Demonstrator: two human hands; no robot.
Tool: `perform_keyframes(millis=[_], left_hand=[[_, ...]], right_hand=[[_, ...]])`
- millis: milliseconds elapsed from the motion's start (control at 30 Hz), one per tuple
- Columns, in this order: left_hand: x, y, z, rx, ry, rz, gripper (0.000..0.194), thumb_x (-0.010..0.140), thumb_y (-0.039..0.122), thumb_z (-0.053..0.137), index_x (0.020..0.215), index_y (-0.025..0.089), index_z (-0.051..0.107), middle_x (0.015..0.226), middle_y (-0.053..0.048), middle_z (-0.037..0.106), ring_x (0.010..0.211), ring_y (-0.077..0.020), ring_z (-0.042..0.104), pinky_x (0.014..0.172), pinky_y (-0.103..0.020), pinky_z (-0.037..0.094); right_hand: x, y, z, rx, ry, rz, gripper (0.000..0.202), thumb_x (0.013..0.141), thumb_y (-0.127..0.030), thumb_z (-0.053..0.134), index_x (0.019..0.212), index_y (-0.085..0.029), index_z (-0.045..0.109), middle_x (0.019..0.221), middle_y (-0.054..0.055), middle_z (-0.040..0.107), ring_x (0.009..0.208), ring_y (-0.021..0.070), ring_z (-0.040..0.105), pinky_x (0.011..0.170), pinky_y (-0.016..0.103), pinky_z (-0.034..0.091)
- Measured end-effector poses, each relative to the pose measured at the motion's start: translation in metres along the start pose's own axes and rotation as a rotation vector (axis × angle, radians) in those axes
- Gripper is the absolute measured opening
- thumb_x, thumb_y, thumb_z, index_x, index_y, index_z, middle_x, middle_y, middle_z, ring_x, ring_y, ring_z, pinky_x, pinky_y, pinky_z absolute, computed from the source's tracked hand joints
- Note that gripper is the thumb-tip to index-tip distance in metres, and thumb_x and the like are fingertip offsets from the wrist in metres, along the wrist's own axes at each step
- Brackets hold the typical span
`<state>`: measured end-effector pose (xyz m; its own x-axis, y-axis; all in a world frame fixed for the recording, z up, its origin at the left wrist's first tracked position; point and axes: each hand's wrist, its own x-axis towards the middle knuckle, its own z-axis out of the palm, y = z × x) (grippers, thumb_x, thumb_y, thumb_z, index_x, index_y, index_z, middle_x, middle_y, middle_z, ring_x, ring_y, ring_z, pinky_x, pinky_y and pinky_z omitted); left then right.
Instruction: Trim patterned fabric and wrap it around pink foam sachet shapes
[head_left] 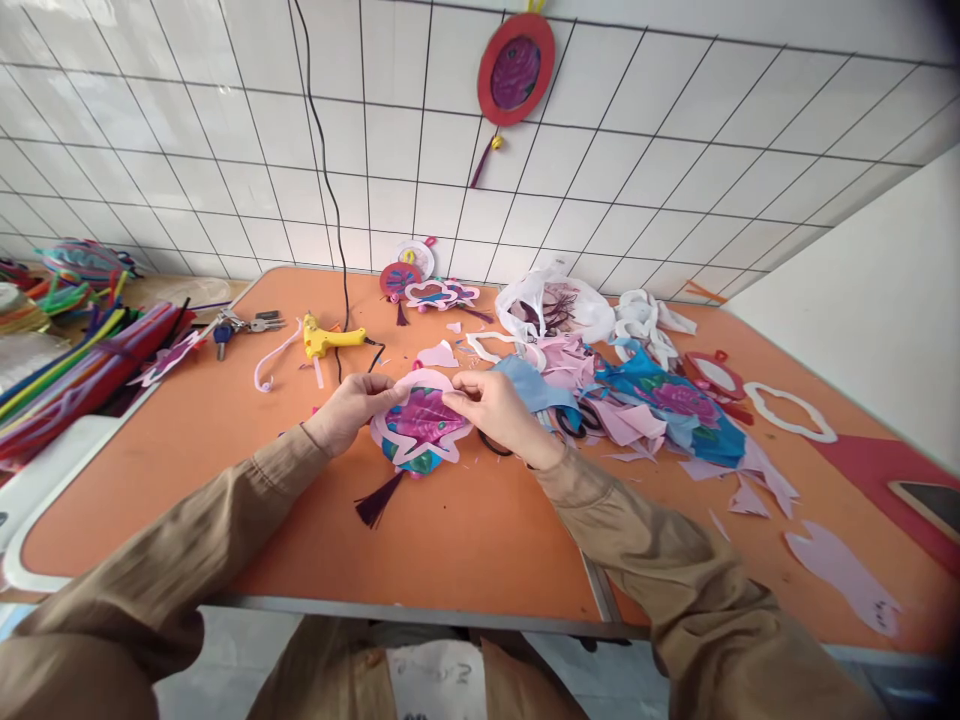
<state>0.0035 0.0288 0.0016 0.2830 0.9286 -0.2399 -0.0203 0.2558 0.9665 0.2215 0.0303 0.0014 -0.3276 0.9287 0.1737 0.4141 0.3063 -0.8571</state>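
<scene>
Both hands pinching a pink scalloped frame

The left hand and right hand are gripping its upper edge; a dark tassel is hanging below their grip.

Txt: none legible | white patch, lower ctr: marks unclear | pink cutout, R: ditto

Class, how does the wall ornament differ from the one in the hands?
The wall ornament has a round red frame; the held ornament has a wavy pink one.
The wall ornament hangs; the held ornament is between left hand and right hand.
Both have purple tassels.
</scene>
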Motion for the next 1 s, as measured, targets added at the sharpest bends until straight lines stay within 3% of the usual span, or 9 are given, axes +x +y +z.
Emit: perform_keyframes(millis=[200, 333, 467, 667, 867, 1000], left_hand=[[0.003, -0.001, 0.007, -0.274, 0.068, -0.209, 0.046, 0.084, 0.056, 0.068, 0.065, 0.014, 0.065, 0.063, -0.004, 0.067, 0.055, -0.0137, 0.061, 0.051, -0.023, 0.046], [0.007, -0.008, 0.007, -0.349, 0.033, -0.289, 0.042, 0.094, 0.050, 0.055, 0.081, 0.014, 0.072, 0.079, -0.009, 0.075, 0.073, -0.0214, 0.071, 0.067, -0.029, 0.054], [0.009, -0.019, 0.005, -0.352, -0.051, -0.244, 0.037, 0.085, 0.050, 0.069, 0.082, 0.013, 0.072, 0.080, -0.011, 0.076, 0.076, -0.0239, 0.072, 0.073, -0.032, 0.055], [0.006, -0.023, 0.003, -0.244, -0.113, -0.158, 0.050, 0.054, 0.043, 0.094, 0.084, 0.006, 0.076, 0.074, -0.011, 0.076, 0.061, -0.0183, 0.068, 0.062, -0.028, 0.053], [0.007, -0.021, 0.003, -0.183, -0.139, -0.167, 0.048, 0.044, 0.024, 0.098, 0.082, 0.005, 0.077, 0.072, -0.011, 0.076, 0.060, -0.0188, 0.068, 0.063, -0.029, 0.054], [0.010, -0.023, 0.003, -0.221, -0.110, -0.159, 0.044, 0.041, 0.024, 0.098, 0.075, 0.006, 0.076, 0.067, -0.009, 0.074, 0.056, -0.0169, 0.066, 0.057, -0.027, 0.052]], right_hand=[[0.000, 0.004, 0.002, -0.012, 0.088, -0.040, 0.032, 0.083, -0.037, 0.057, 0.062, -0.022, 0.038, 0.058, -0.006, 0.031, 0.056, 0.0103, 0.029, 0.056, 0.027, 0.025], [0.000, 0.008, 0.004, -0.069, 0.122, -0.104, 0.030, 0.085, -0.034, 0.057, 0.064, -0.021, 0.039, 0.058, -0.005, 0.037, 0.057, 0.0107, 0.035, 0.058, 0.027, 0.029], [0.001, 0.013, 0.008, -0.130, 0.133, -0.171, 0.028, 0.086, -0.031, 0.056, 0.064, -0.021, 0.043, 0.059, -0.004, 0.043, 0.058, 0.0113, 0.042, 0.058, 0.025, 0.034], [0.002, 0.021, 0.013, -0.040, 0.142, -0.170, 0.014, 0.085, -0.030, 0.057, 0.076, -0.019, 0.059, 0.071, 0.003, 0.066, 0.067, 0.0172, 0.063, 0.064, 0.028, 0.047], [0.000, 0.016, 0.013, -0.070, 0.103, -0.179, 0.013, 0.084, -0.026, 0.056, 0.075, -0.018, 0.063, 0.072, 0.004, 0.069, 0.066, 0.0166, 0.063, 0.064, 0.028, 0.047], [0.000, 0.008, 0.008, -0.155, 0.109, -0.256, 0.016, 0.085, -0.025, 0.057, 0.071, -0.019, 0.060, 0.074, 0.003, 0.067, 0.071, 0.0169, 0.060, 0.065, 0.029, 0.045]])
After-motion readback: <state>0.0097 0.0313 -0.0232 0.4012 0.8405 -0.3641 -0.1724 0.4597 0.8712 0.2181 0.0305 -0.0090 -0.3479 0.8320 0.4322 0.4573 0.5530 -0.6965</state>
